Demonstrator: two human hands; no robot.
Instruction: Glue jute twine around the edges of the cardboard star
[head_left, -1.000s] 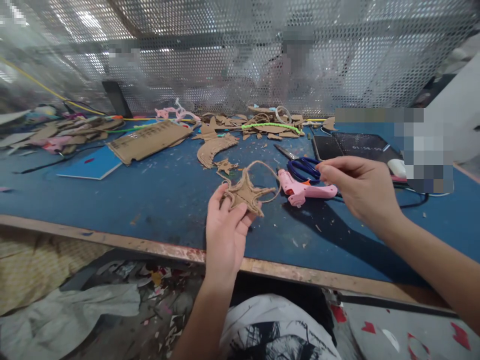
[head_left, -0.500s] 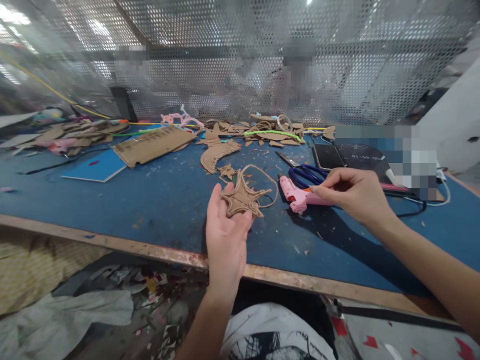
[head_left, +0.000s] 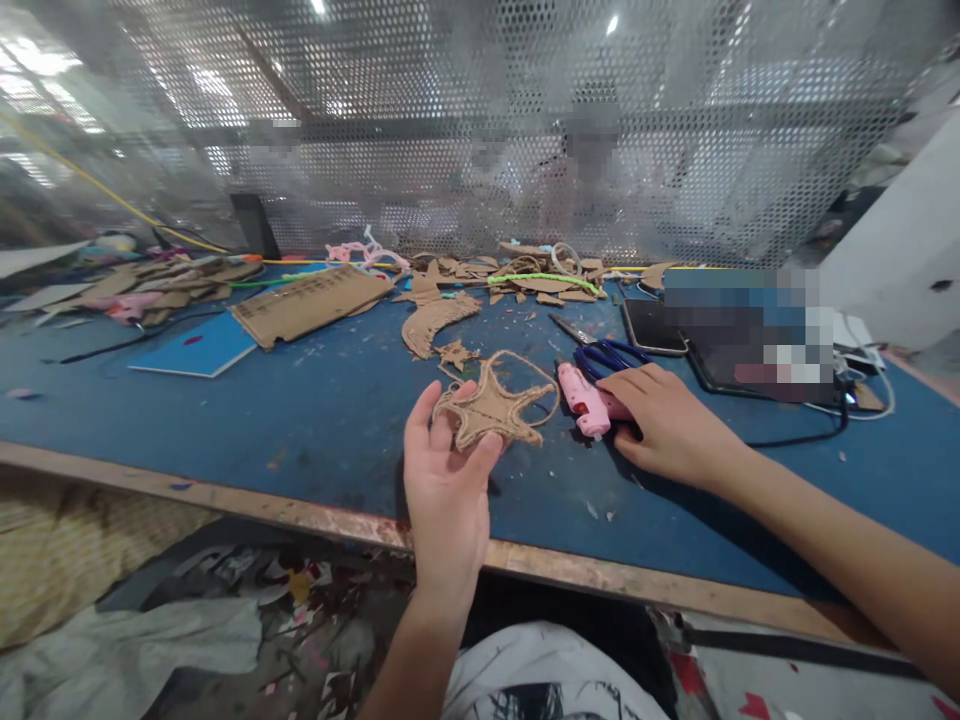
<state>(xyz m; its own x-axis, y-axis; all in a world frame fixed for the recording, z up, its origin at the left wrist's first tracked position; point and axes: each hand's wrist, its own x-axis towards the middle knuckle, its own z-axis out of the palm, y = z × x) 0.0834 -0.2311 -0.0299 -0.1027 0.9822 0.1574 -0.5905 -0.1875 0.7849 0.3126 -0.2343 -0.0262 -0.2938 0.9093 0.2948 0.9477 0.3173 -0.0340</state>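
My left hand (head_left: 450, 475) holds a cardboard star (head_left: 491, 410), thumb on its lower edge and fingers beneath. Twine runs along the star's outline, and a loose loop of twine (head_left: 553, 385) curves off its right side. On the blue tabletop, my right hand (head_left: 667, 425) is wrapped over the handle of a pink glue gun (head_left: 587, 400), whose nozzle points up and left. Just behind the gun lie scissors (head_left: 611, 352) with dark blue handles. The fingertips under the star and round the gun's handle are partly hidden.
Cardboard scraps (head_left: 442, 312) and a small cardboard star (head_left: 455, 353) lie beyond the hands. At left are a flat cardboard piece (head_left: 311, 300) and a blue board (head_left: 196, 345). A phone (head_left: 654, 326) rests at right. Perforated metal mesh (head_left: 450, 140) stands behind the table.
My right hand has come down from a pinch above the glue gun to a grasp round its handle. The star has shifted slightly in my left hand, and the view has tilted a little.
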